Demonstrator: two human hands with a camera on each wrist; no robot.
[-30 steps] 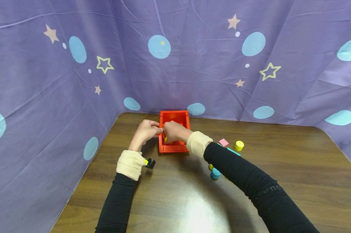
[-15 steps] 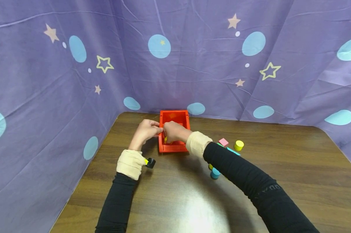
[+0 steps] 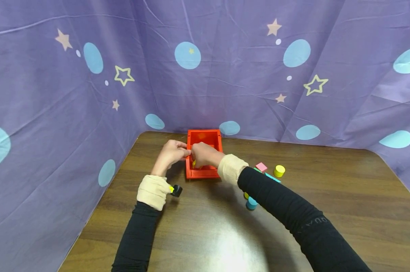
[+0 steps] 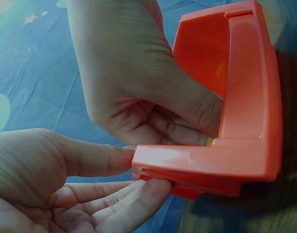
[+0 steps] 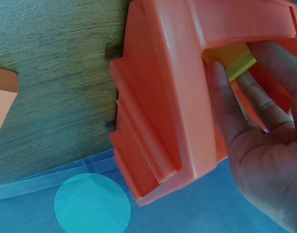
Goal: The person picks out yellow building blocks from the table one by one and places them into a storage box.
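A red plastic box (image 3: 204, 174) with an open top stands at the back of the wooden table. My left hand (image 3: 172, 154) is at its left side. In the left wrist view the thumb lies on the rim and a finger is below it, pinching the red wall (image 4: 202, 160). My right hand (image 3: 205, 154) reaches down inside the box. The right wrist view shows its fingers (image 5: 220, 90) pinching a yellow block (image 5: 231, 58) against the inner corner. The block's lower part is hidden by the fingers and box.
Right of the box lie a pink block (image 3: 261, 167), a yellow cylinder (image 3: 279, 170), a blue cylinder (image 3: 251, 203) and a flat light-blue piece (image 3: 273, 177). My right sleeve (image 3: 286, 204) covers part of this group. A purple patterned cloth (image 3: 225, 87) hangs behind the table.
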